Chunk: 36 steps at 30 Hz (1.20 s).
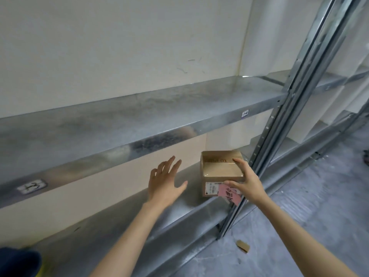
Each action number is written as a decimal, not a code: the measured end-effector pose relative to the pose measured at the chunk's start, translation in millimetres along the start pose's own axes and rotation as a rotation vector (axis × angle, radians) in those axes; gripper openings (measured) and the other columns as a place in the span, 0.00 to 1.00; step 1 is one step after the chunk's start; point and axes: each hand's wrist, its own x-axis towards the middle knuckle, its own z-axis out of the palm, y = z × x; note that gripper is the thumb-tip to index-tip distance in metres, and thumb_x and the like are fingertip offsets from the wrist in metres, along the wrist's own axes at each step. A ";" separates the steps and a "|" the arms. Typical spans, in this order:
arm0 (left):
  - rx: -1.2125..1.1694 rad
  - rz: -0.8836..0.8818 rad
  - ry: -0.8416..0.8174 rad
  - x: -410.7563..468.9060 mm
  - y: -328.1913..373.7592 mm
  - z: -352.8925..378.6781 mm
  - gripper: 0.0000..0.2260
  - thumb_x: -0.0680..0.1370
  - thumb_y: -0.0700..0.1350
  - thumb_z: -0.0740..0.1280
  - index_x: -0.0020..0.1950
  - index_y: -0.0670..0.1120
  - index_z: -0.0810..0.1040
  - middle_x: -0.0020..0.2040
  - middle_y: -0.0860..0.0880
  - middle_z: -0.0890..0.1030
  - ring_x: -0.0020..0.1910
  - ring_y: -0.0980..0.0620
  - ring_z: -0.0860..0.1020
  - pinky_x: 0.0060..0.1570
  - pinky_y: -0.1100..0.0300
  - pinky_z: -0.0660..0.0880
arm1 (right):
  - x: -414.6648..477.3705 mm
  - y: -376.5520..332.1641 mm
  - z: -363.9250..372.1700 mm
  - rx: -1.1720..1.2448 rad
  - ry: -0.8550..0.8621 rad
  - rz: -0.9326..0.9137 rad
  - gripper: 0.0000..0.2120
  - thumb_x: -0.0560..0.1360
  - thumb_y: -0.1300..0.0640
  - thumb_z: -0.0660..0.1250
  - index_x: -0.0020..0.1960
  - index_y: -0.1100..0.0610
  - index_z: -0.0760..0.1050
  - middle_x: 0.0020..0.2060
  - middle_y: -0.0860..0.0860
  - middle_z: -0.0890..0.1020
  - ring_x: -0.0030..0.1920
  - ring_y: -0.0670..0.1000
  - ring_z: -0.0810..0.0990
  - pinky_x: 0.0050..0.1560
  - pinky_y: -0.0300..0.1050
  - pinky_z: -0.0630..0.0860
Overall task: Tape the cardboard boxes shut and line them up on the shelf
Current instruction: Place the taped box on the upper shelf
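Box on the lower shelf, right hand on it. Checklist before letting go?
1. Box rests on lower shelf: ok.
2. Top taped shut: cannot tell.
3. Right hand grip, fingers on top, thumb on front: ok.
4. Left hand open, apart from box: ok.
5. Box close beside the upright: ok.
6. Pink label sticks out askew past the box front: probably not ok.

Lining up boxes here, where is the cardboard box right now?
In the head view, the cardboard box sits at the right end of the lower shelf, beside the metal upright; the right hand grips it, the left hand hovers left of it.
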 end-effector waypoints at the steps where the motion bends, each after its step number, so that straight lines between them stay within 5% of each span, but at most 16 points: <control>1: 0.002 -0.001 -0.001 8.5 2.2 4.5 0.32 0.78 0.64 0.59 0.79 0.58 0.54 0.81 0.57 0.50 0.78 0.51 0.53 0.74 0.52 0.52 | 8.3 6.3 -2.4 -0.018 -0.004 -0.009 0.42 0.63 0.44 0.79 0.72 0.42 0.62 0.70 0.42 0.70 0.70 0.44 0.68 0.65 0.52 0.72; 11: -0.013 -0.151 0.009 66.2 34.9 40.0 0.32 0.79 0.62 0.59 0.80 0.56 0.53 0.81 0.56 0.50 0.79 0.51 0.52 0.74 0.52 0.50 | 99.6 75.2 -16.2 -0.091 -0.165 -0.051 0.44 0.63 0.41 0.79 0.72 0.42 0.61 0.69 0.46 0.71 0.68 0.50 0.70 0.65 0.56 0.72; 17: -0.011 -0.290 0.027 84.5 73.3 56.9 0.33 0.78 0.61 0.61 0.80 0.56 0.53 0.80 0.57 0.51 0.78 0.52 0.52 0.74 0.52 0.52 | 141.0 102.4 -24.8 -0.043 -0.261 -0.144 0.43 0.62 0.49 0.82 0.72 0.47 0.64 0.65 0.50 0.73 0.63 0.52 0.73 0.63 0.53 0.73; 23: 0.018 -0.405 0.025 84.0 100.3 68.8 0.40 0.68 0.68 0.45 0.80 0.57 0.54 0.80 0.58 0.52 0.78 0.52 0.54 0.73 0.53 0.53 | 168.1 119.6 -26.5 -0.048 -0.310 -0.244 0.40 0.64 0.53 0.81 0.71 0.49 0.66 0.66 0.50 0.69 0.62 0.48 0.70 0.61 0.42 0.69; 29: 0.053 -0.462 0.011 81.6 110.7 71.3 0.36 0.71 0.65 0.51 0.79 0.56 0.56 0.80 0.57 0.54 0.78 0.51 0.55 0.73 0.53 0.54 | 184.4 124.3 -25.2 -0.084 -0.367 -0.236 0.39 0.67 0.58 0.79 0.73 0.53 0.64 0.71 0.55 0.63 0.56 0.47 0.74 0.52 0.26 0.66; 32: 0.075 -0.457 0.006 84.9 116.4 72.8 0.39 0.69 0.68 0.47 0.79 0.56 0.57 0.80 0.57 0.54 0.78 0.50 0.55 0.72 0.52 0.54 | 185.3 122.9 -26.7 -0.054 -0.373 -0.196 0.39 0.68 0.60 0.78 0.74 0.54 0.63 0.71 0.55 0.62 0.45 0.40 0.74 0.46 0.18 0.64; 34: 0.072 -0.454 0.013 86.2 119.9 72.0 0.42 0.66 0.68 0.44 0.79 0.56 0.58 0.80 0.56 0.56 0.78 0.50 0.56 0.72 0.52 0.55 | 185.1 122.9 -27.6 -0.055 -0.375 -0.168 0.39 0.68 0.60 0.78 0.74 0.55 0.62 0.72 0.56 0.61 0.49 0.41 0.75 0.51 0.19 0.63; 36: 0.084 -0.458 -0.001 85.7 122.2 70.6 0.42 0.65 0.68 0.42 0.79 0.56 0.57 0.80 0.57 0.55 0.78 0.50 0.56 0.72 0.52 0.55 | 183.3 120.8 -29.8 -0.077 -0.389 -0.168 0.41 0.68 0.59 0.79 0.74 0.53 0.60 0.73 0.55 0.60 0.61 0.49 0.74 0.58 0.31 0.65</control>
